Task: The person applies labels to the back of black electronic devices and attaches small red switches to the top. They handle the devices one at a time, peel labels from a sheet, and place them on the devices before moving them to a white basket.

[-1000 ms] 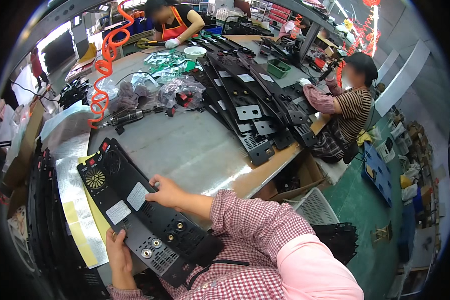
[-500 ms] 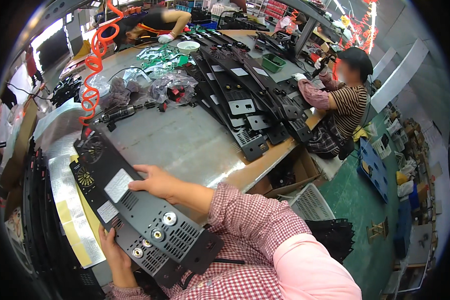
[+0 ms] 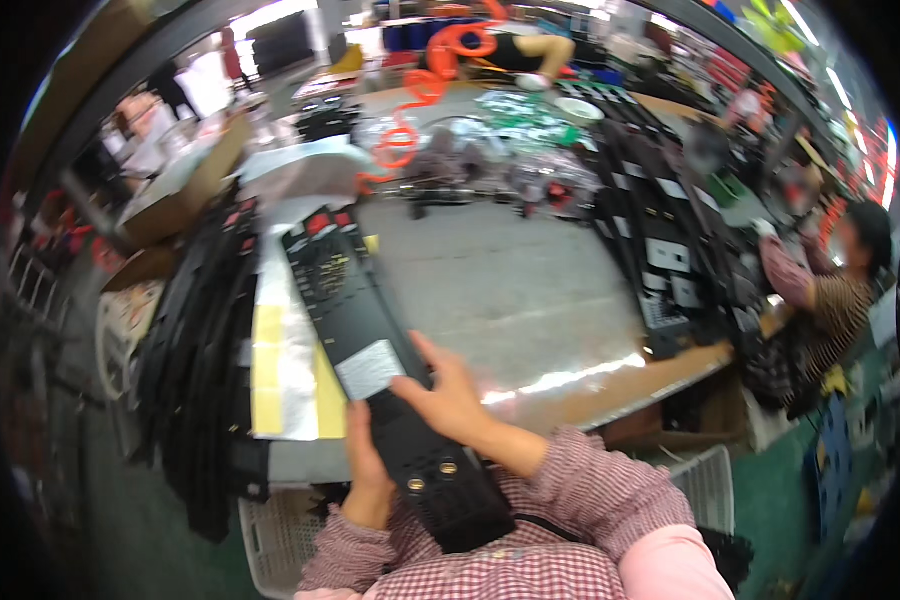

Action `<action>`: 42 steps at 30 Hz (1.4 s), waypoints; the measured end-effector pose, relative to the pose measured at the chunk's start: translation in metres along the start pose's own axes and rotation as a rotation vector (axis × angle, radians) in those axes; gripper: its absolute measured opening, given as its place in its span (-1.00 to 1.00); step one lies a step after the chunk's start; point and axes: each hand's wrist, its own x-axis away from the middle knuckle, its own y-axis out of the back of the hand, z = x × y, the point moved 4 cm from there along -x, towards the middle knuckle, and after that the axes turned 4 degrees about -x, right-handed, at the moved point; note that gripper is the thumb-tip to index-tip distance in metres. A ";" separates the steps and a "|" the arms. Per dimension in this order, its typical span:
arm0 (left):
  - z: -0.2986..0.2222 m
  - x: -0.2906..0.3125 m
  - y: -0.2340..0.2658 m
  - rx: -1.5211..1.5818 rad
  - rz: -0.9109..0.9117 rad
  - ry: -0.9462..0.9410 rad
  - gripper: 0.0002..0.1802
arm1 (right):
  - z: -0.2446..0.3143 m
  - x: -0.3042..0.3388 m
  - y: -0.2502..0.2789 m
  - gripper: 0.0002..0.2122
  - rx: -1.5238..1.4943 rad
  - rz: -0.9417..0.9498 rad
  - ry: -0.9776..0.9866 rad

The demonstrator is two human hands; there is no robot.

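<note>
Between my hands are long black metal panels [image 3: 385, 425], which seem stacked into one block, tilted away from my body. A white label [image 3: 370, 368] shows on the top face, and two brass-coloured round fittings sit near the close end. My left hand [image 3: 367, 472] grips the left edge, its fingers partly hidden. My right hand [image 3: 452, 400] is closed over the right edge, its thumb on the face beside the label. Motion blurs the far end, where red parts show.
More black panels stand in a row [image 3: 195, 370] at left, beside sheets of yellow-and-silver labels [image 3: 285, 370]. Another pile of panels [image 3: 660, 250] lies on the metal table [image 3: 510, 300] at right. An orange coiled hose [image 3: 400, 140] hangs ahead. Two co-workers sit around the table.
My view has swung left. The two panels, fanned apart before, now lie nearly aligned in one stack. My left hand has come up along their left edge.
</note>
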 end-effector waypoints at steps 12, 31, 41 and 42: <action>-0.042 0.048 -0.059 -0.217 0.205 -0.117 -0.23 | 0.047 0.047 0.018 -0.07 -0.197 0.189 0.124; -0.198 0.197 0.032 -0.657 -0.155 -0.468 -0.29 | 0.127 0.124 -0.132 -0.05 -0.368 0.589 0.599; -0.143 0.245 0.161 -0.841 -0.272 -0.287 -0.01 | 0.034 0.189 -0.192 -0.20 -0.187 0.873 0.079; -0.134 0.248 0.177 -0.854 -0.266 -0.254 0.00 | 0.027 0.192 -0.195 -0.21 -0.257 0.901 -0.018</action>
